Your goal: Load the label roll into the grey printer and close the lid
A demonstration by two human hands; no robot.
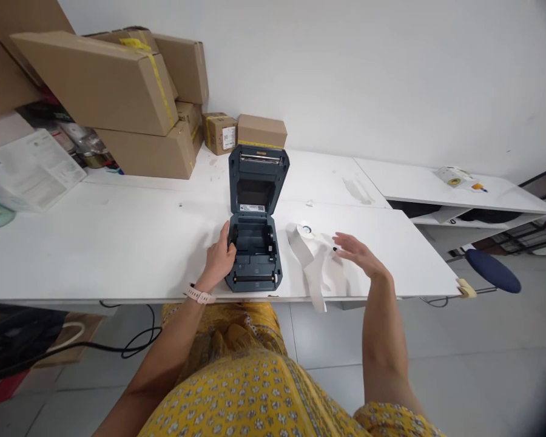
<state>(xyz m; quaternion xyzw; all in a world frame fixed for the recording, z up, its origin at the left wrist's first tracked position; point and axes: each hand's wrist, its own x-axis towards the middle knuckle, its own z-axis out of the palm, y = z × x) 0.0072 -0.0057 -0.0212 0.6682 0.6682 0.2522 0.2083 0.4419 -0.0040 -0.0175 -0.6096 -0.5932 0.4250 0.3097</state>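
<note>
A dark grey label printer [255, 267] stands on the white table with its lid [258, 179] raised, so its hollow inside shows. My left hand [220, 258] holds the printer's left side, thumb over the edge and fingers along the outside. To the right of the printer lies a roll of white labels [304, 233], partly unwound. Its loose strip [316, 282] hangs over the front edge of the table. My right hand [357, 252] hovers beside the roll and strip with fingers stretched out, holding nothing.
Cardboard boxes [118, 91] are stacked at the back left, with a small box [261, 130] behind the printer. A white printed package [31, 173] lies far left. Another label roll [455, 177] sits on the side table at right. A blue stool seat [492, 271] stands beyond the right end.
</note>
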